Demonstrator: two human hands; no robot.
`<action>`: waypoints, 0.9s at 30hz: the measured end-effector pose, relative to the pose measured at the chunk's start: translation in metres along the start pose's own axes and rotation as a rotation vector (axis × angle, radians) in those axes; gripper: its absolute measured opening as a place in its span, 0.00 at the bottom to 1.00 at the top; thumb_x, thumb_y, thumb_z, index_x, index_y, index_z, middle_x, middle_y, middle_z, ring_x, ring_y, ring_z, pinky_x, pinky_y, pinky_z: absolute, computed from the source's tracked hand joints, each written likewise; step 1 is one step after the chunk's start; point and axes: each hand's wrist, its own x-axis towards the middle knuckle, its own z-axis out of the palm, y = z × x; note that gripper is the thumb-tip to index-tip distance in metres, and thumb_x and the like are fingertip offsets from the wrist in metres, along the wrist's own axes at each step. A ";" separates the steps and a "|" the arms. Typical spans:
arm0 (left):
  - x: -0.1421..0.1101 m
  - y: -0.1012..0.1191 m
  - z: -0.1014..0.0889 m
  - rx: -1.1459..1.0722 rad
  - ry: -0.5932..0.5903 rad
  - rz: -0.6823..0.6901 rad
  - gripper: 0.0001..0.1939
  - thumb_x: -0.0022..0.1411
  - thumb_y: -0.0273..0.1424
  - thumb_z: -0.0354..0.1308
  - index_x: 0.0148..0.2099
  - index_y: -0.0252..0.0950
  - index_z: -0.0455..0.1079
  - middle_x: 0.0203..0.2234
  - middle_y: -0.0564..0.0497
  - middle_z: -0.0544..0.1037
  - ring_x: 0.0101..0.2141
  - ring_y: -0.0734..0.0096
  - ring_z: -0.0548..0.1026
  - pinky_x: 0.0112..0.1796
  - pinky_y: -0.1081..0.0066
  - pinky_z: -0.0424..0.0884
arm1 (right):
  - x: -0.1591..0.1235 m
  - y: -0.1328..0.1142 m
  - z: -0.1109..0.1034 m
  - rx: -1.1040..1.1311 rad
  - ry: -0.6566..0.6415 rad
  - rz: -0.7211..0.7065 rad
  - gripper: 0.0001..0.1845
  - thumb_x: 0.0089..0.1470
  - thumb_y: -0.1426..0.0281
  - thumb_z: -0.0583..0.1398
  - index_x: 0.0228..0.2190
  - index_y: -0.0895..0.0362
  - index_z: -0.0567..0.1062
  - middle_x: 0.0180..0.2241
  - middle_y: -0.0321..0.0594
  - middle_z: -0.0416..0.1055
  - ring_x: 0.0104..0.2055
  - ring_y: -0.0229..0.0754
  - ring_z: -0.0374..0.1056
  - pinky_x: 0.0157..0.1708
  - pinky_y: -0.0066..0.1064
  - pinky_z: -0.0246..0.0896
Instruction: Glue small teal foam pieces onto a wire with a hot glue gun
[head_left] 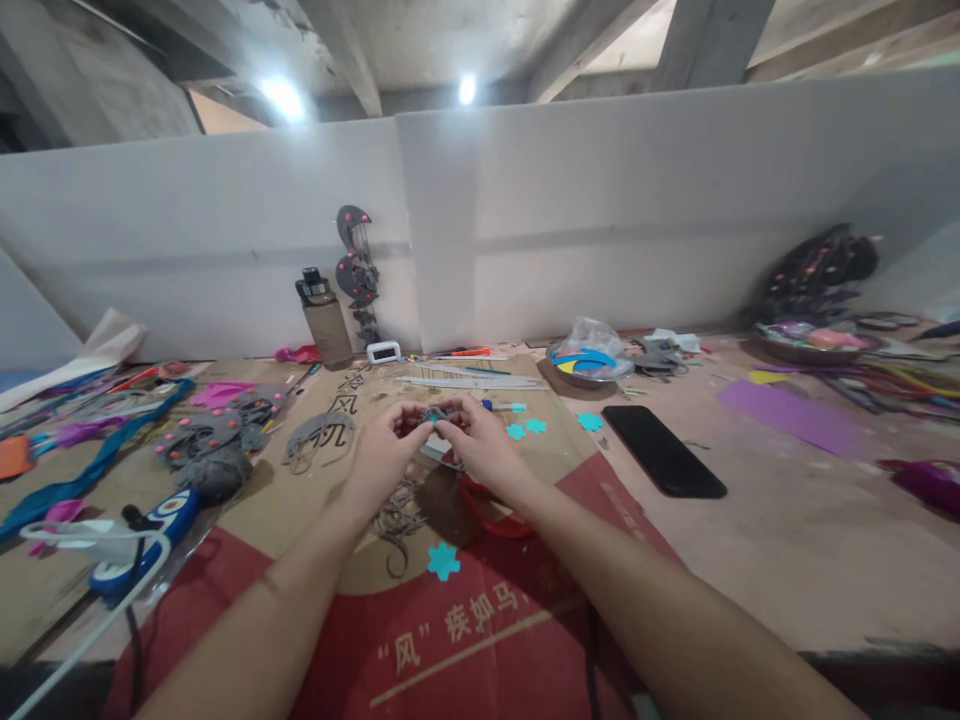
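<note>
My left hand (384, 446) and my right hand (481, 442) meet above the cardboard, thumbs and fingertips pinched together. Between them is a small grey and teal piece (435, 414), mostly covered by the fingers. Under my right wrist lies a red loop handle (491, 515), apparently of scissors, partly hidden by the arm. Tangled grey cord scraps (397, 512) lie below my left hand. A teal flower cutout (443, 562) rests nearer to me on the cardboard, and smaller teal cutouts (535, 426) sit to the right of my hands.
A black phone (664, 452) lies right of the cardboard (300, 575). At the back stand a bottle (324, 320) and a plastic-covered bowl (589, 360). Grey felt pieces (214, 435), a blue hot-glue-gun-like tool (146, 540) and its cable crowd the left. A purple sheet (787, 415) is at right.
</note>
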 end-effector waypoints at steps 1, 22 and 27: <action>0.000 0.000 0.000 -0.016 -0.006 -0.012 0.15 0.50 0.36 0.60 0.39 0.34 0.70 0.30 0.49 0.76 0.30 0.70 0.73 0.32 0.72 0.67 | 0.000 -0.001 -0.001 -0.032 0.015 -0.014 0.14 0.52 0.63 0.55 0.41 0.54 0.66 0.29 0.34 0.67 0.24 0.33 0.64 0.21 0.25 0.61; -0.003 0.000 0.004 -0.178 0.015 -0.199 0.11 0.48 0.34 0.61 0.32 0.35 0.64 0.17 0.56 0.72 0.13 0.81 0.63 0.16 0.77 0.56 | -0.002 -0.011 -0.004 -0.234 0.136 -0.147 0.05 0.54 0.67 0.51 0.30 0.55 0.64 0.26 0.33 0.64 0.27 0.36 0.60 0.28 0.27 0.55; -0.002 0.001 0.004 -0.182 0.005 -0.187 0.12 0.48 0.34 0.62 0.33 0.33 0.64 0.22 0.50 0.76 0.20 0.73 0.73 0.22 0.73 0.68 | -0.006 -0.017 -0.002 -0.227 0.159 -0.189 0.05 0.53 0.68 0.51 0.32 0.56 0.65 0.28 0.34 0.64 0.29 0.36 0.60 0.30 0.28 0.55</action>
